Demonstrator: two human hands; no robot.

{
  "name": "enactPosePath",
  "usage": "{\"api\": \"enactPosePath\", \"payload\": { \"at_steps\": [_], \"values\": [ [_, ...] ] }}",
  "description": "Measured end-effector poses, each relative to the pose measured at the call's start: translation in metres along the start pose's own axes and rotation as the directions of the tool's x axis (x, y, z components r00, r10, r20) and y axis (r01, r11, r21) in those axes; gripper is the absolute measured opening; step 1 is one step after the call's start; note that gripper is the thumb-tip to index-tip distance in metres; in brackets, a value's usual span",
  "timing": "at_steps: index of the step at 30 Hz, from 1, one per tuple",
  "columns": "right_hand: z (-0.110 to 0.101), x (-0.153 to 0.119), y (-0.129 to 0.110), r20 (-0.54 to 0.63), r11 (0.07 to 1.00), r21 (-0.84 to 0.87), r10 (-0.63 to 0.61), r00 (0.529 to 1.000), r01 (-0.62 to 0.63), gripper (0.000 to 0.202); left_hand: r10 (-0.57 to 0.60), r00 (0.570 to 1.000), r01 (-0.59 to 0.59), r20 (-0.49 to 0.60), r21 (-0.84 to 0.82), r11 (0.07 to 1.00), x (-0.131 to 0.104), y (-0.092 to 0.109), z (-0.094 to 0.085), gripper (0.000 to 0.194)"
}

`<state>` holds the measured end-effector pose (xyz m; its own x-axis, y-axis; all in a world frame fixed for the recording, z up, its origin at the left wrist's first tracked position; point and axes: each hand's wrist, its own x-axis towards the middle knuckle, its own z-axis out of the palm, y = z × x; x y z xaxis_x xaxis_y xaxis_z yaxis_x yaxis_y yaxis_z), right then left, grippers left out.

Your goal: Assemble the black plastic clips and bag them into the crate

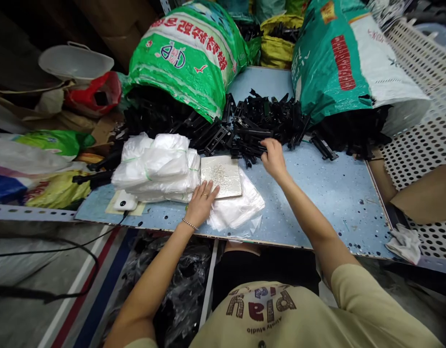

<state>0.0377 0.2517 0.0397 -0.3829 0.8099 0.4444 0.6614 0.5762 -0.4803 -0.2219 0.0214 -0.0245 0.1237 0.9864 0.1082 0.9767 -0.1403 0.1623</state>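
Observation:
My left hand (201, 203) lies flat with fingers stretched over the near left edge of a square, pale board (223, 175) with a rough, speckled middle. Under that board, a stack of clear plastic bags (240, 208) fans out towards me. At the front of a heap of black plastic parts (268, 116), my right hand (274, 157) has its fingers curled and pinched around the end of a black plastic part (257, 151). The fingertips partly hide that part. Bundles of clear plastic bags (155, 164) sit left of the board.
A green woven sack (186, 53) and a teal sack (331, 63) lie open, spilling black parts onto the blue table (338, 193). A white device (124, 200) with a cable is at the front left. A perforated white rack (422, 116) borders the right.

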Motion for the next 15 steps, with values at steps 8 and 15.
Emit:
{"api": "enactPosePath", "payload": {
  "at_steps": [8,15],
  "values": [
    [-0.013,0.053,0.048,0.217,0.980,0.015,0.188,0.958,-0.196,0.039,-0.025,0.989,0.007,-0.142,-0.124,0.992,0.005,0.032,-0.021,0.063],
    [-0.069,-0.067,0.074,0.223,0.713,0.458,0.487,0.845,-0.531,0.059,-0.142,0.967,-0.045,-0.213,-0.686,0.726,0.044,0.109,-0.022,0.042]
  ]
}}
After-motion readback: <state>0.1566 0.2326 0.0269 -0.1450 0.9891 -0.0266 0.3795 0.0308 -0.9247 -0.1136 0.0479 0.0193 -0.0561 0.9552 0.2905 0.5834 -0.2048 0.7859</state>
